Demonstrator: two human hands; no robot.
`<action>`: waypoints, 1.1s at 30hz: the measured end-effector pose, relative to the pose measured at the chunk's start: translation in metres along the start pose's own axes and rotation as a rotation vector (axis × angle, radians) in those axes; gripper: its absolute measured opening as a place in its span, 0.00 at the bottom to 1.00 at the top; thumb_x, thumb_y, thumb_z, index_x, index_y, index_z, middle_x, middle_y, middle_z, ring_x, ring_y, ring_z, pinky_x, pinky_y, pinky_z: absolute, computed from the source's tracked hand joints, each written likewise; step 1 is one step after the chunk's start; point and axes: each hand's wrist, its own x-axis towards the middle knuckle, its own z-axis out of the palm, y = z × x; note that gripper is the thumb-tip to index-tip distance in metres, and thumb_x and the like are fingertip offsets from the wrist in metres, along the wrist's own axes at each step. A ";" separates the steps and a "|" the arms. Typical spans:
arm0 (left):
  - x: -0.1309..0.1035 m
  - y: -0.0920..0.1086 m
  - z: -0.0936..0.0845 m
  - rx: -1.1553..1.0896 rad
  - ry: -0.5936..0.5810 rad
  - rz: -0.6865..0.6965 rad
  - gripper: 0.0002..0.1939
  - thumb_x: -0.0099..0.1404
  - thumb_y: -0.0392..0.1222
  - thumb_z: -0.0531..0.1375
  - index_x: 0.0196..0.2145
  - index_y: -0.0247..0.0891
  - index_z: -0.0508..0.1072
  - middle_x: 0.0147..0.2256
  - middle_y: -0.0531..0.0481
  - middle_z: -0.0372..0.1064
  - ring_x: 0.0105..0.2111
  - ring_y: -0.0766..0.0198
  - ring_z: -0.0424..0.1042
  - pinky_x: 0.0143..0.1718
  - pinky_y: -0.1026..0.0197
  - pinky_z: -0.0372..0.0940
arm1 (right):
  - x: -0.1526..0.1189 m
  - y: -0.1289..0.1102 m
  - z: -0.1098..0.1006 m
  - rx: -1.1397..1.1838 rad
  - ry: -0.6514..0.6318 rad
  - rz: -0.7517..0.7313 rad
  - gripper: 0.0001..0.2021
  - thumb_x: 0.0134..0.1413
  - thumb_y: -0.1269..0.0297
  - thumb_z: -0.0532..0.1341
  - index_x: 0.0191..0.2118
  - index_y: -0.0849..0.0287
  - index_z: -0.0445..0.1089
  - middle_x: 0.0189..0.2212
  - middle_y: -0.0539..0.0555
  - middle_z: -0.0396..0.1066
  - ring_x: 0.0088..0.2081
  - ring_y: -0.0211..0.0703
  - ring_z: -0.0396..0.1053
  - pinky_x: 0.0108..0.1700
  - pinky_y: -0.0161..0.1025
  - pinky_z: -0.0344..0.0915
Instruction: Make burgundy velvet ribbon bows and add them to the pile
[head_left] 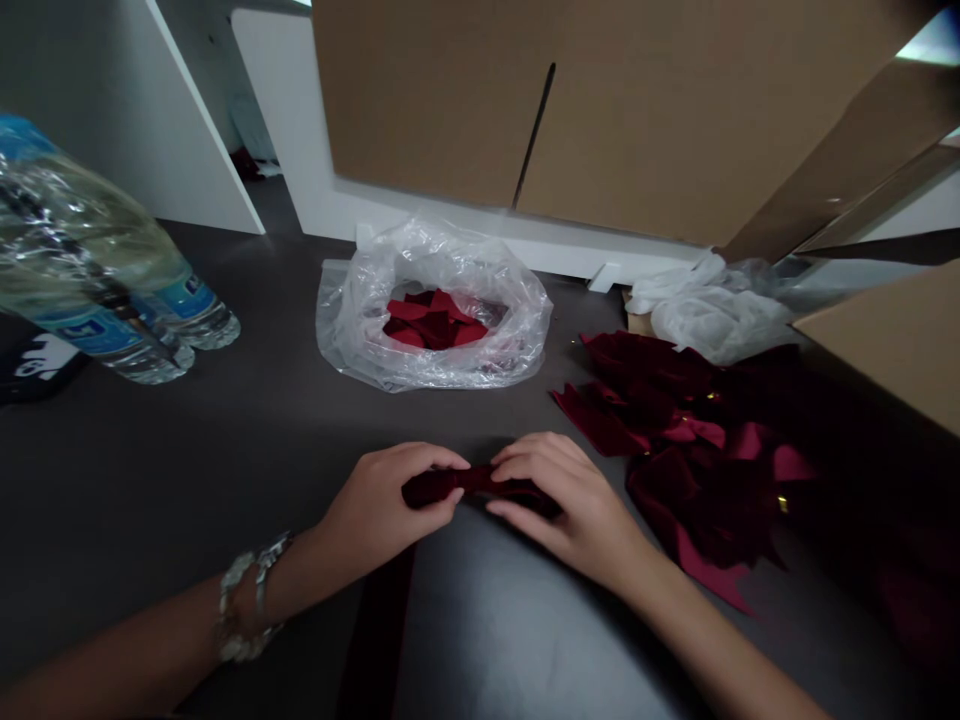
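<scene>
Dark red velvet ribbon (476, 480), folded into a bow shape, lies between my two hands above the grey table (285, 440). My left hand (397, 495), with bracelets at the wrist, is closed around its left loop, thumb below and fingers on top. Curled over the right loop is my right hand (559, 490), its fingertips close to the bow's narrow middle. A long flat strip of dark ribbon (379, 630) runs from beneath my left hand toward the near edge. Part of the bow is hidden by my fingers.
A clear plastic bag (345, 340) with red fabric pieces (435, 320) stands ahead. Finished-looking dark red bows (697, 470) are heaped at right, near crumpled white plastic (720, 310). Large water bottles (112, 270) lean in at left. Cardboard (615, 120) rises behind.
</scene>
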 end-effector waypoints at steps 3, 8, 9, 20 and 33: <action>0.000 0.002 0.001 -0.011 -0.053 0.046 0.09 0.58 0.35 0.60 0.38 0.42 0.75 0.36 0.54 0.77 0.35 0.64 0.74 0.39 0.65 0.66 | 0.000 -0.001 0.007 0.086 0.101 0.073 0.03 0.57 0.66 0.61 0.33 0.57 0.70 0.31 0.52 0.74 0.35 0.41 0.70 0.41 0.40 0.66; -0.003 0.000 -0.002 0.104 -0.083 0.217 0.11 0.61 0.33 0.58 0.41 0.41 0.74 0.38 0.52 0.76 0.38 0.64 0.75 0.42 0.65 0.67 | 0.002 -0.004 0.001 0.298 0.031 0.278 0.14 0.62 0.62 0.55 0.26 0.59 0.69 0.29 0.53 0.74 0.31 0.39 0.72 0.35 0.36 0.67; -0.004 0.000 -0.003 0.148 -0.089 0.315 0.12 0.62 0.32 0.57 0.43 0.40 0.73 0.40 0.50 0.76 0.40 0.64 0.74 0.44 0.64 0.67 | 0.003 -0.004 -0.002 0.339 0.012 0.284 0.16 0.62 0.60 0.54 0.26 0.59 0.69 0.31 0.54 0.74 0.33 0.40 0.72 0.37 0.37 0.67; -0.009 0.008 -0.014 0.288 0.003 0.745 0.10 0.68 0.31 0.51 0.39 0.35 0.72 0.41 0.43 0.76 0.43 0.61 0.75 0.52 0.58 0.67 | 0.002 -0.021 0.007 0.339 -0.060 0.268 0.15 0.46 0.68 0.69 0.42 0.55 0.71 0.36 0.49 0.76 0.37 0.40 0.74 0.41 0.36 0.69; -0.015 0.005 -0.010 0.343 -0.050 0.939 0.09 0.62 0.29 0.57 0.36 0.40 0.73 0.40 0.49 0.77 0.45 0.59 0.74 0.57 0.53 0.62 | -0.002 -0.012 0.005 1.107 -0.381 0.747 0.10 0.47 0.61 0.67 0.37 0.57 0.73 0.31 0.48 0.72 0.32 0.34 0.69 0.38 0.33 0.67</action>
